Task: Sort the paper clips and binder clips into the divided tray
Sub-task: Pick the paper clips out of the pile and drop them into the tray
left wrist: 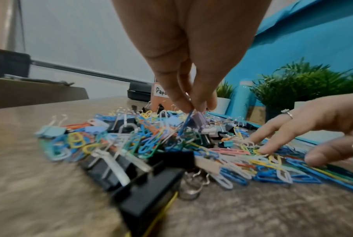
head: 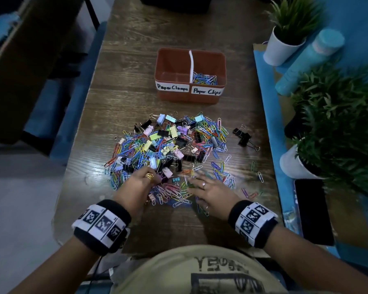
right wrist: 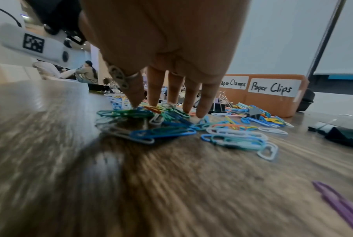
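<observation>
- My left hand [left wrist: 191,56] hangs over the near left part of the heap, thumb and fingertips [left wrist: 179,102] pressed together on a blue paper clip [left wrist: 184,125] that stands nearly upright; a lilac binder clip [left wrist: 200,119] sits right at those fingertips, and I cannot tell whether I am gripping it too.
- My right hand [head: 212,193] lies low over the near right part, fingers [right wrist: 204,102] spread and straight, their tips touching loose paper clips [right wrist: 151,115] on the worktop [head: 123,77]; it holds nothing.
- The heap of mixed clips [head: 168,145] spreads across the middle of the worktop between my hands and the tray: coloured paper clips tangled with pastel and black binder clips.
- A few black binder clips [head: 243,136] lie apart, just right of the heap.
- The divided tray [head: 164,60] stands beyond the heap, orange-brown with a white divider [head: 191,64]. Its left compartment, labelled "Paper Clamps", shows a bare floor; its right compartment, labelled "Paper Clips", holds a small bunch of paper clips.
- Potted plants [head: 293,20] and a blue bottle [head: 308,60] stand along the right edge, and a dark phone [head: 312,211] lies nearer me.
</observation>
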A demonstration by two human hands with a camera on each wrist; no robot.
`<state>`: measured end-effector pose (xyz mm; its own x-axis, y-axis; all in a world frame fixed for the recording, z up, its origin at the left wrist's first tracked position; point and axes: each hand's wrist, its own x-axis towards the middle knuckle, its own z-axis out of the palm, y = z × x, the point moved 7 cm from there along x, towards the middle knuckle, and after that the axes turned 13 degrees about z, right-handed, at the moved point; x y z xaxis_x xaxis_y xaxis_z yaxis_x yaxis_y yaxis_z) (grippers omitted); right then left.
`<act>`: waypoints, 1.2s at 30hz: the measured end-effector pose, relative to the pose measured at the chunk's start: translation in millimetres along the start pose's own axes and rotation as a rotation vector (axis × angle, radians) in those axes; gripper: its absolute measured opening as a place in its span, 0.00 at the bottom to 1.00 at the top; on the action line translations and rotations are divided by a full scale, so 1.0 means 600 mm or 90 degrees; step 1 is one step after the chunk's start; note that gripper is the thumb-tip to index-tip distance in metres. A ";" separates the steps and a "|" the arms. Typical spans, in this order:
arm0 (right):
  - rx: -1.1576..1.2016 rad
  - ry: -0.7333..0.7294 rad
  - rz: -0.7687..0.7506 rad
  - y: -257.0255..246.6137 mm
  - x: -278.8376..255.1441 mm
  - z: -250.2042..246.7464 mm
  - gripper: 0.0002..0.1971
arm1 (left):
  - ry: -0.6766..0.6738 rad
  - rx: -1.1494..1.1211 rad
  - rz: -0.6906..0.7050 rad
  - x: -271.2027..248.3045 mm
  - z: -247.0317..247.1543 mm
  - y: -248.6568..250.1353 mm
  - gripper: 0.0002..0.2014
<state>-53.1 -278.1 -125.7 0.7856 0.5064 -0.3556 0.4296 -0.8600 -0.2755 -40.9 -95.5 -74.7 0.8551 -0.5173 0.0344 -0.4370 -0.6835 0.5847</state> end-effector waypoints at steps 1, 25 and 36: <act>-0.009 0.020 0.022 0.007 -0.003 -0.007 0.20 | 0.011 -0.002 -0.009 -0.007 -0.004 -0.003 0.11; 0.186 0.174 0.062 -0.076 0.047 -0.089 0.03 | 0.210 0.088 -0.219 -0.135 -0.066 -0.074 0.14; 0.169 -0.043 -0.159 -0.214 0.045 0.008 0.16 | -0.035 0.174 -0.218 -0.156 0.004 -0.075 0.20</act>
<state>-89.6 -153.7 -104.1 0.6365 0.7088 -0.3041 0.4667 -0.6679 -0.5798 -102.2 -17.6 -106.1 0.9507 -0.2590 -0.1708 -0.1953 -0.9273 0.3194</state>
